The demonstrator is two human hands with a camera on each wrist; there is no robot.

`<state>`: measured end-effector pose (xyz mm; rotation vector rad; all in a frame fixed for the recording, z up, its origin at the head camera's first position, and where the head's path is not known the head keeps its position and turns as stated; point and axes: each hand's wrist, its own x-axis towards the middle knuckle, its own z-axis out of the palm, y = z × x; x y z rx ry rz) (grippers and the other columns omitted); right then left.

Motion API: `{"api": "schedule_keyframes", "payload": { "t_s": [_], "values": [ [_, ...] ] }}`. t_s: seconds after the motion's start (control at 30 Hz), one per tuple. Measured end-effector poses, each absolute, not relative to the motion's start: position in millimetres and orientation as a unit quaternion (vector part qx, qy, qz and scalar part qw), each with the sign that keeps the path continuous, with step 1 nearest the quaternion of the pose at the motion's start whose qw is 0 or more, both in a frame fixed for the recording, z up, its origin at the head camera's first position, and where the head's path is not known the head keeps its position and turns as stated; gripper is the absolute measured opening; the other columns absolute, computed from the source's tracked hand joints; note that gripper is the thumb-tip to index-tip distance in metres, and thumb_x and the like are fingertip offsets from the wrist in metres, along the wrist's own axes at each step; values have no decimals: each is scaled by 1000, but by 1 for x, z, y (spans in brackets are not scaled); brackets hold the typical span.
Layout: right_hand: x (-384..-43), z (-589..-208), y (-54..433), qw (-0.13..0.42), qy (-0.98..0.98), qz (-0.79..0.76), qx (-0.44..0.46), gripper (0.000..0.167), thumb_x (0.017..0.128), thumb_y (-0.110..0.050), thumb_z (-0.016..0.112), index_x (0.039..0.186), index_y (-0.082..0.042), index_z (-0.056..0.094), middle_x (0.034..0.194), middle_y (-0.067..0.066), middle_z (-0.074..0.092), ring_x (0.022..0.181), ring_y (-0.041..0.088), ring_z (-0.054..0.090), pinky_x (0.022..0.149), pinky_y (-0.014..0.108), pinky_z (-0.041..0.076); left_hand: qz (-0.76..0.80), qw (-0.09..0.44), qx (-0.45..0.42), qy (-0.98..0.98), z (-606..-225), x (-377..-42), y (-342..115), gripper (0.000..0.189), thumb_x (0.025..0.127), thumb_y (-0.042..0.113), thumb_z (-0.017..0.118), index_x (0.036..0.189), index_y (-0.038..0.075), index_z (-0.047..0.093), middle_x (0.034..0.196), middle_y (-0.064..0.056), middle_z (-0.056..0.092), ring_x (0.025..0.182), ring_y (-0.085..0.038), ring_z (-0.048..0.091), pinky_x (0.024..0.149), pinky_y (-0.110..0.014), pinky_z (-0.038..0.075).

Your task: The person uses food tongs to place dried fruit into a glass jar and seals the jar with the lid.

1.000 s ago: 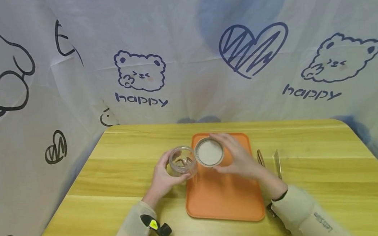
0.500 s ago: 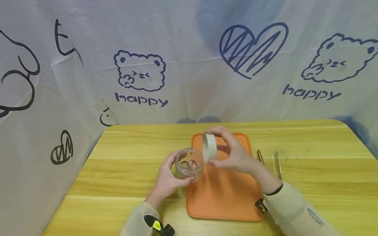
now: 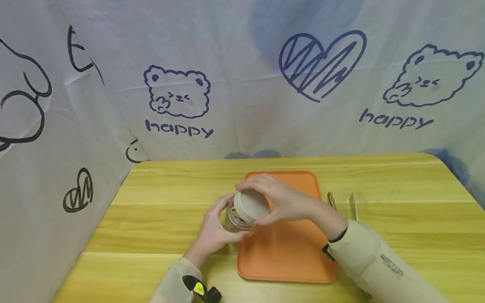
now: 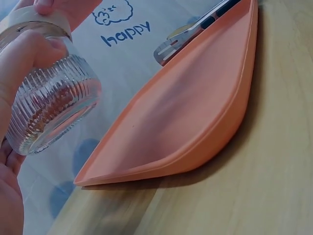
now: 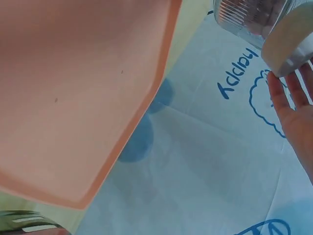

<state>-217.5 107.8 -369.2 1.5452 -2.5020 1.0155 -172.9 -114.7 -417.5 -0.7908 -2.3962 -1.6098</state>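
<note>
My left hand (image 3: 214, 229) grips a clear glass jar (image 3: 231, 220) from its left side, above the table by the tray's left edge. Ribbed glass shows on the jar (image 4: 56, 98) in the left wrist view, with something reddish-brown inside that I cannot identify. My right hand (image 3: 285, 199) holds a pale round lid (image 3: 252, 205) by its rim. The lid sits tilted at the jar's mouth; in the head view part of the opening shows at its left. In the right wrist view, fingertips touch the edge of the lid (image 5: 288, 39).
An orange tray (image 3: 291, 259) lies under and beside the hands on the wooden table (image 3: 148, 240). Right of it lie a thin shiny utensil (image 3: 353, 207) and a brown-handled item (image 3: 331, 200). A printed cloth (image 3: 240, 114) hangs behind the table.
The right hand has turned the lid from underside-out, through edge-on, to top-up, and brought it left onto the jar's mouth. The left hand keeps the jar, having shifted slightly right and then back.
</note>
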Motion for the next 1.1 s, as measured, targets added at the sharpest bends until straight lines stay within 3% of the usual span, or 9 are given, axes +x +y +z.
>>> {"api": "schedule_keyframes", "payload": {
  "t_s": [0.17,0.6,0.7,0.9,1.1],
  "values": [
    [-219,-366,105,-17,-792,312,525,72,76,-25,79,139,-9,47,142,3,46,129,21,37,102,41,41,-520,67,-270,-808,-416,-171,-115,82,59,3,88,132,-1,50,124,-16,57,115,-28,51,104,-53,38],
    [-217,-361,101,-42,-776,290,559,74,72,-22,80,138,-8,48,139,2,49,124,19,39,98,34,42,-510,45,-294,-807,-412,-170,-115,86,57,2,88,132,-6,48,128,-18,55,118,-28,50,106,-51,37],
    [-216,-360,101,-44,-781,290,551,74,74,-24,80,138,-8,48,139,2,49,123,19,39,96,34,43,-512,51,-296,-805,-418,-173,-116,86,57,4,88,133,-4,48,128,-17,55,117,-27,50,106,-52,37],
    [-213,-366,100,-21,-801,304,515,73,76,-29,80,138,-8,49,139,3,48,124,20,38,94,35,45,-526,70,-280,-800,-452,-190,-119,90,58,11,90,137,10,48,125,-7,56,114,-23,50,103,-53,38],
    [-210,-374,104,-15,-818,338,464,89,74,-39,82,146,-9,38,146,4,39,132,22,32,102,43,41,-539,78,-270,-794,-441,-184,-116,87,57,2,88,135,3,49,124,-12,56,114,-25,50,104,-50,36]
  ]
}}
